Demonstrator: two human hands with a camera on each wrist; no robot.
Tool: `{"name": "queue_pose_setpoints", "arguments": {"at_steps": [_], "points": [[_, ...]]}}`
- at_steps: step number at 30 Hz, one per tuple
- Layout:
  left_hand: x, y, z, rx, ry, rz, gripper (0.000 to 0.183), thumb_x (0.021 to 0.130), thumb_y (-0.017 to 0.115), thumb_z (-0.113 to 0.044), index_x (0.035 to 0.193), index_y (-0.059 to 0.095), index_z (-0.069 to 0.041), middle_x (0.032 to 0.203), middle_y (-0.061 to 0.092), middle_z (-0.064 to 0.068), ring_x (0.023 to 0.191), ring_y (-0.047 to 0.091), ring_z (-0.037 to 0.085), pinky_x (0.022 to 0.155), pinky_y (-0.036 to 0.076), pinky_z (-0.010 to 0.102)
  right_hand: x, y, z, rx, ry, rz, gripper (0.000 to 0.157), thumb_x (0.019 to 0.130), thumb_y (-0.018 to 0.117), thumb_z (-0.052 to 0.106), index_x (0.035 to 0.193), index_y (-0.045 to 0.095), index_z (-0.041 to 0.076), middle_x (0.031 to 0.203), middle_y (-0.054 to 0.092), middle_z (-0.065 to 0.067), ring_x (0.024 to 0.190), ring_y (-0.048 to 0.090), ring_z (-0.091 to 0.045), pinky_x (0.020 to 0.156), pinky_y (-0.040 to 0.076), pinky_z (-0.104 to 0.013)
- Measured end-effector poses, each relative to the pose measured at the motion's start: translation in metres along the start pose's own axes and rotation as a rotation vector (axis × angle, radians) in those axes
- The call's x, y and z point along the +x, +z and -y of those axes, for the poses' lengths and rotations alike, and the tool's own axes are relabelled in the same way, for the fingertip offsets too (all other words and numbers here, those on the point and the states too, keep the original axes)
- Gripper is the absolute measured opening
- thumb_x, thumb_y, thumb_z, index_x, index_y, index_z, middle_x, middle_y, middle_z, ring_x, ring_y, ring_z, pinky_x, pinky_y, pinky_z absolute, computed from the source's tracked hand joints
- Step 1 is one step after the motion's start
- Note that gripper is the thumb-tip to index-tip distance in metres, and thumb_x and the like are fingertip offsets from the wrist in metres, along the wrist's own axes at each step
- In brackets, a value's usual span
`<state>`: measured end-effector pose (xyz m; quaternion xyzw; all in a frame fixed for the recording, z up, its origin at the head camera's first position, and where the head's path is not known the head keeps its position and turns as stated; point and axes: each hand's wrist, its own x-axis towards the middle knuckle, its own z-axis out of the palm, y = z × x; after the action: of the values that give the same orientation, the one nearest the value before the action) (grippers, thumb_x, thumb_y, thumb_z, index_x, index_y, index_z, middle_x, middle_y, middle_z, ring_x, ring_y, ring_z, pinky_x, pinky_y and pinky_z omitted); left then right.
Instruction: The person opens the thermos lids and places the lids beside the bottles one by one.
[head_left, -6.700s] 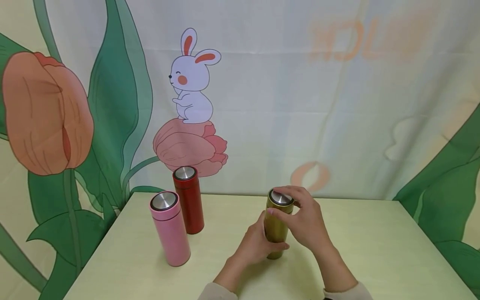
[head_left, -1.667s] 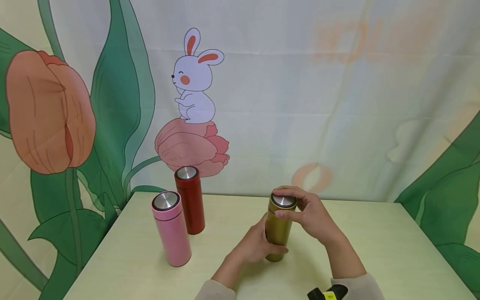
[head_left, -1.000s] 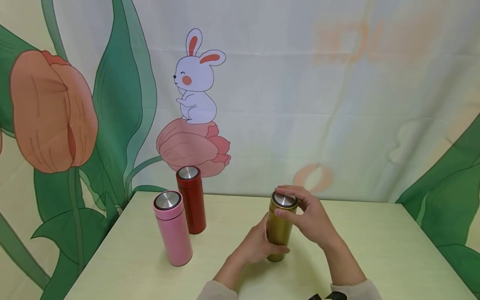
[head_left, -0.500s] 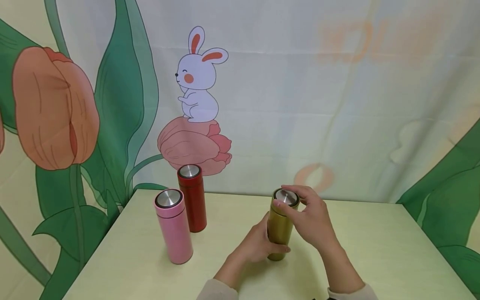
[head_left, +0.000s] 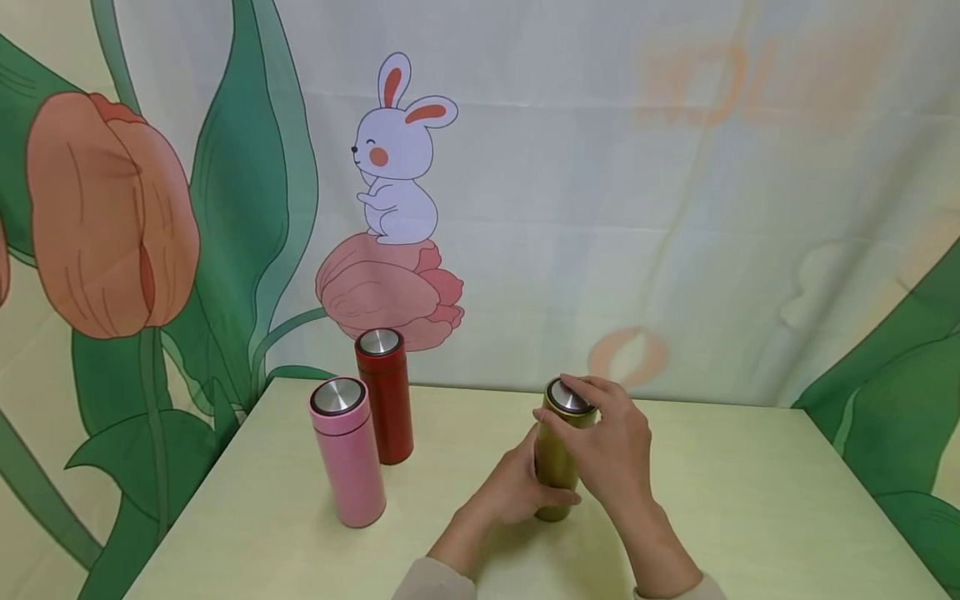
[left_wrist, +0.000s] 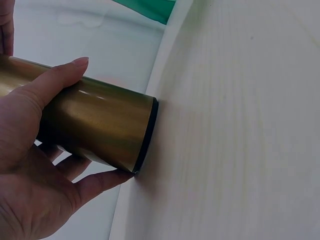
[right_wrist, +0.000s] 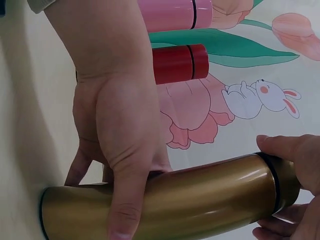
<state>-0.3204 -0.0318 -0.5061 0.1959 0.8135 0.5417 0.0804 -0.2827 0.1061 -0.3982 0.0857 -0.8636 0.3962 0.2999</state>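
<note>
A gold thermos bottle (head_left: 557, 454) stands upright on the table. My left hand (head_left: 517, 487) wraps round its lower body; the thumb lies across the gold wall in the left wrist view. At the top, my right hand (head_left: 611, 437) grips the gold lid (right_wrist: 287, 182), thumb on the near side and fingers over the far rim. Part of the lid's silver top disc (head_left: 566, 398) shows between them. In the right wrist view a dark ring runs between lid and body. The bottle's black base edge (left_wrist: 146, 136) is close against the tabletop.
To the left stand a pink thermos (head_left: 348, 467) and, just behind it, a red thermos (head_left: 390, 408), both upright with silver-topped lids. The pale table (head_left: 247, 500) ends at a printed curtain (head_left: 510, 250) with a rabbit and tulips.
My right hand has turned on the lid, its thumb swinging left across the near side and its wrist shifting left. The left hand keeps its grip low on the gold thermos. The other thermoses stay put.
</note>
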Motion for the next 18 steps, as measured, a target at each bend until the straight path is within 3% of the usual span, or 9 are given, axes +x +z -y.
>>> {"name": "queue_pose_setpoints", "arguments": {"at_steps": [18], "points": [[0.0003,0.0003,0.0017,0.014,0.003,-0.002,0.111,0.08,0.091,-0.038,0.162,0.017,-0.042,0.137,0.062,-0.004,0.122,0.06,0.014,0.109,0.047,0.046,-0.0042,0.0055,-0.0056,0.124,0.024,-0.052,0.05,0.075,0.095,0.029,0.121,0.078,0.016,0.126,0.07,0.003,0.117,0.069,-0.019,0.094,0.053,-0.033]]}}
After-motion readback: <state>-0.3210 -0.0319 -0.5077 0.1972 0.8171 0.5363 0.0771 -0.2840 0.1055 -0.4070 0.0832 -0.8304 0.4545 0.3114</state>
